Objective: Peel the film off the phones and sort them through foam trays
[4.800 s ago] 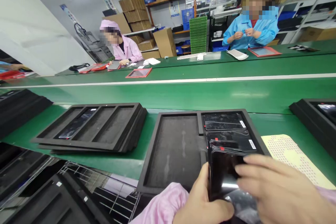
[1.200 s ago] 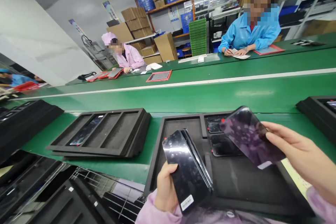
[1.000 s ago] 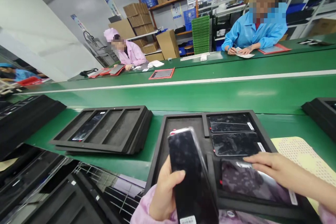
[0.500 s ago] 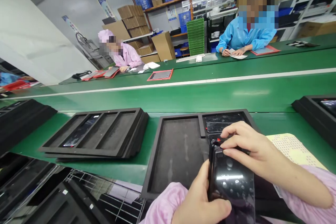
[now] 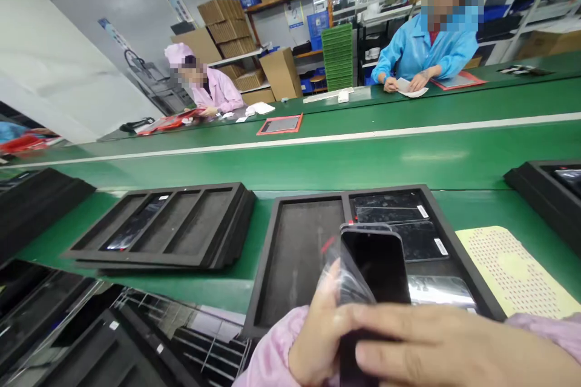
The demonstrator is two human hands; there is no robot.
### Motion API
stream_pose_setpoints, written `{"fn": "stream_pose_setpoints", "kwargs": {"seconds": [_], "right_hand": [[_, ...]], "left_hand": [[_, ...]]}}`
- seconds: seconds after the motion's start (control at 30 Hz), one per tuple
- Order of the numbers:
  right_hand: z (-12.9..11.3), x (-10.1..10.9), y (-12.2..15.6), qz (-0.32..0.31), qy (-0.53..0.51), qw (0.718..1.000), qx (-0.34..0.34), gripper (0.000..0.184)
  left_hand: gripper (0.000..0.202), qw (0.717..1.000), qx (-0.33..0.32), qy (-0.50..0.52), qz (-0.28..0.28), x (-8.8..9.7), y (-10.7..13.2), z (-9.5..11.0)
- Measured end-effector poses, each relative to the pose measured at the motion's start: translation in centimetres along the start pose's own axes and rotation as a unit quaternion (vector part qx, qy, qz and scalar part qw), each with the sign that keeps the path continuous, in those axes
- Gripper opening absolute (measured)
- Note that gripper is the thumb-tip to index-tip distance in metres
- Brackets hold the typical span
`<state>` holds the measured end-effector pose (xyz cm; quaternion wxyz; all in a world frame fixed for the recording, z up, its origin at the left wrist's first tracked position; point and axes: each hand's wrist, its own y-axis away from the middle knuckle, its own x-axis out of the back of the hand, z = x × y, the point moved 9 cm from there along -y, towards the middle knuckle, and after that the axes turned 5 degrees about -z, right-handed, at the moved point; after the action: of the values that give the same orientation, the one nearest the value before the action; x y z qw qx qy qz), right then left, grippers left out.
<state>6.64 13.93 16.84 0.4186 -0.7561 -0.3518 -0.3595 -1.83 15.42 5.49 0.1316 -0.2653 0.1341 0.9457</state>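
My left hand [image 5: 315,338] is closed round dark glass phone screens [image 5: 379,260], held upright over the foam tray. A second screen's edge shows just behind the front one. Clear film [image 5: 351,278] with a red tab stands away from the front screen on its left side, by my left fingers. My right hand [image 5: 436,338] stretches its fingers flat across the screen's lower part; its thumb is hidden. In the right half of the black foam tray [image 5: 308,198] lie several phone screens [image 5: 385,207], two with white labels and one shiny at the front.
Left of it is a stack of foam trays [image 5: 186,224] with one screen on top. A dotted yellow sheet [image 5: 508,266] lies at right, near another tray stack [image 5: 540,184]. Below left stands a wire rack [image 5: 209,351]. Two co-workers sit beyond the green bench [image 5: 290,163].
My right hand has moved down from the screens' top edge to their lower part. The film has come away from the front screen, baring its black face. Screens in the tray are less covered.
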Motion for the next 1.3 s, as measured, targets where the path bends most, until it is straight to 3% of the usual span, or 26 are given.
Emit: {"fn": "stream_pose_setpoints", "kwargs": {"seconds": [0.07,0.13,0.23,0.37,0.47,0.6,0.67,0.77,0.87,0.93,1.07,1.3], "right_hand": [[0.0,-0.5,0.2,-0.019,0.048,0.997,0.065,0.028],[1.6,-0.7,0.5,0.001,0.089,0.994,0.064,0.026],[5.0,-0.2,0.7,0.097,0.062,0.993,-0.019,0.021],[9.1,-0.1,1.5,0.227,-0.004,0.954,-0.197,0.029],[11.0,-1.5,2.1,0.252,-0.101,0.919,-0.285,0.032],[12.2,-2.6,2.5,0.256,-0.186,0.886,-0.338,0.034],[12.0,-2.5,1.8,0.234,-0.198,0.892,-0.332,0.028],[10.1,-2.1,-0.7,0.151,-0.164,0.940,-0.259,0.012],[7.7,-1.7,-2.8,0.091,-0.075,0.972,-0.202,0.005],[6.8,-1.7,-3.5,0.078,-0.017,0.976,-0.201,0.009],[5.8,-2.1,-4.3,0.081,0.039,0.977,-0.194,0.015],[6.3,-2.2,-4.3,0.099,0.004,0.977,-0.188,0.011]], "left_hand": [[0.039,0.999,-0.023,0.017,0.037,0.1,-0.3,0.5],[0.033,0.995,-0.037,0.069,0.058,0.0,-0.8,0.5],[0.028,0.985,-0.047,0.151,0.067,-0.3,-1.5,0.2],[0.022,0.976,-0.055,0.193,0.078,-0.7,-2.0,0.0],[0.024,0.977,-0.049,0.186,0.094,-0.5,-1.9,-0.2],[0.027,0.976,-0.051,0.184,0.106,0.2,-1.9,-0.3],[0.026,0.970,-0.042,0.216,0.102,0.4,-2.1,-0.8],[0.028,0.958,-0.013,0.274,0.085,0.9,-2.9,-2.5],[0.018,0.956,-0.023,0.257,0.142,3.2,-3.3,-4.0],[0.016,0.955,-0.034,0.231,0.181,4.7,-3.3,-4.8],[0.018,0.957,-0.030,0.209,0.198,6.2,-3.3,-6.0],[0.012,0.952,-0.039,0.221,0.207,6.1,-3.1,-5.7]]}}
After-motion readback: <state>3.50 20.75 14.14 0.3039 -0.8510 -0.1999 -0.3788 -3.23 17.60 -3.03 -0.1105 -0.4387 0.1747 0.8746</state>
